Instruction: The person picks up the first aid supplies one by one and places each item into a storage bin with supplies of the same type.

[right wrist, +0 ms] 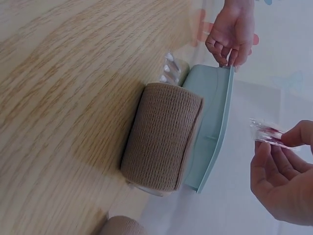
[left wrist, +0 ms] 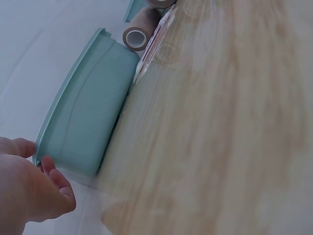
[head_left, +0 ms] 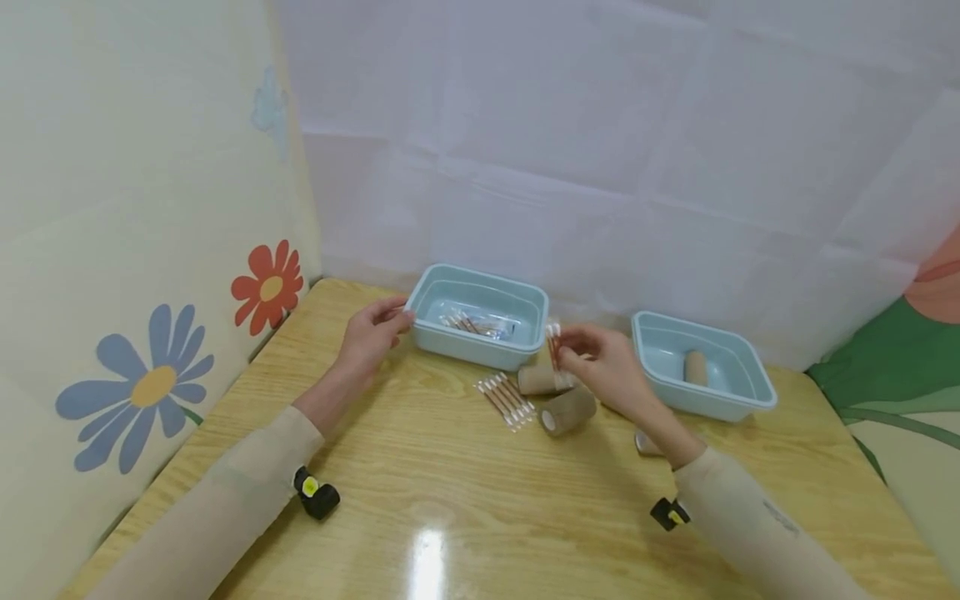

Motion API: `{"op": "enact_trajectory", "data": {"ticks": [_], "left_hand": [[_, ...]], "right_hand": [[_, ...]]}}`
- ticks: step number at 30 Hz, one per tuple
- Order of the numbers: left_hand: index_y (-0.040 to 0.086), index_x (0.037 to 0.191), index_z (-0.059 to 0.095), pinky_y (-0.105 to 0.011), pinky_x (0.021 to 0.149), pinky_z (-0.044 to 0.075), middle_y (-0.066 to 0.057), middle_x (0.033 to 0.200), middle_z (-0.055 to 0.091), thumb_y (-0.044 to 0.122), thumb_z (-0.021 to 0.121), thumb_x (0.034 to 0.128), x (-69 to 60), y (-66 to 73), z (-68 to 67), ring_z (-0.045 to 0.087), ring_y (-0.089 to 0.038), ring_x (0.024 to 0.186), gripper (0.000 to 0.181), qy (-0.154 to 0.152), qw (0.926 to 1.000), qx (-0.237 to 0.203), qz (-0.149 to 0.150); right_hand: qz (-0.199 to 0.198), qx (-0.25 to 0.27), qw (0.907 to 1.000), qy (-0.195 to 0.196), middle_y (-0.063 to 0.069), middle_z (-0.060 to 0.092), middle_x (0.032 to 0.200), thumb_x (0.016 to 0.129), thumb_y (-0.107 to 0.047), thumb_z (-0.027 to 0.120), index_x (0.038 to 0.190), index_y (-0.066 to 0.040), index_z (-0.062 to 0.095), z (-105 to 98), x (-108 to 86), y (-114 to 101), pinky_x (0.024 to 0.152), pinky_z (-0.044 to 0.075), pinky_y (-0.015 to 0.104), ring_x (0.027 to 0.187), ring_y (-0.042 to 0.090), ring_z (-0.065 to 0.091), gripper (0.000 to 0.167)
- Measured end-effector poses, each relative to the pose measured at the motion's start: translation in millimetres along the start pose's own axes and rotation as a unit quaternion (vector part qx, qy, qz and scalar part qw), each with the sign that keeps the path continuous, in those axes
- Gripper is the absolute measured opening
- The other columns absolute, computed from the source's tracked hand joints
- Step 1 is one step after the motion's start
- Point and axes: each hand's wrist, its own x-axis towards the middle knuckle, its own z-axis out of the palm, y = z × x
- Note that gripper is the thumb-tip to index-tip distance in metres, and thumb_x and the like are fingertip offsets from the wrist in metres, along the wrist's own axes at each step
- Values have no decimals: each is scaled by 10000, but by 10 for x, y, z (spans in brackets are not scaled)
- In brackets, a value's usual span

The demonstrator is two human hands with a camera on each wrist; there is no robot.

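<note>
My left hand [head_left: 372, 332] pinches the left end of the rim of a pale blue plastic bin [head_left: 480, 350]. Wrapped cotton swabs [head_left: 472, 325] with brown sticks lie inside it. Between thumb and fingers, my right hand [head_left: 603, 364] holds a clear packet of cotton swabs [right wrist: 268, 134], raised beside the bin's right end. Below it on the table lie a row of wrapped swabs [head_left: 506, 402] and two rolls of brown bandage. The nearer bandage roll [head_left: 570, 410] has a ribbed surface; the farther bandage roll [head_left: 536, 381] is close to the bin.
A second pale blue bin [head_left: 738, 406] stands at the right with one brown roll [head_left: 696, 367] inside. Another roll [head_left: 647, 443] lies partly hidden under my right forearm. A white sheet [head_left: 525, 125] hangs behind the wooden table [head_left: 375, 500], with a flower-patterned wall [head_left: 150, 250] on the left.
</note>
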Motion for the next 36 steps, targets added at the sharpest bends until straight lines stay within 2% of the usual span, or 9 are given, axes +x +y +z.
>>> {"op": "enact_trajectory", "data": {"ticks": [13, 21, 31, 36], "left_hand": [[63, 1460, 539, -424, 996, 456, -117, 1243, 574, 248, 660, 1019, -21, -3, 17, 581, -206, 1066, 493, 24, 10000, 21, 57], [84, 1478, 526, -399, 969, 478, -80, 1228, 568, 235, 663, 1016, 5, -22, 20, 579, -170, 1038, 504, 24, 9997, -196, -105], [71, 1483, 516, -421, 1000, 466, -71, 1211, 566, 213, 668, 1011, -10, -34, 26, 587, -160, 1030, 516, -31, 9988, -473, -85], [46, 1462, 530, -359, 951, 492, -72, 1190, 575, 195, 677, 1005, -16, -40, 27, 588, -151, 1006, 503, 35, 9983, -577, -33]], "right_hand": [[533, 535, 9971, -62, 119, 734, 1043, 918, -7, 611, 1194, 28, 701, 56, 129, -43, 767, 588, 324, 935, 245, 707, 292], [733, 923, 9930, -43, 126, 727, 1058, 944, -27, 623, 1219, 27, 685, 63, 236, -47, 771, 587, 345, 915, 242, 700, 287], [1122, 2006, 9732, 20, 180, 708, 1046, 964, -7, 625, 1236, 96, 640, 84, 386, 1, 812, 583, 373, 880, 218, 695, 291], [1199, 2516, 9604, 28, 178, 711, 1055, 982, 10, 635, 1254, 124, 612, 138, 448, 44, 836, 578, 391, 897, 219, 698, 296]]}}
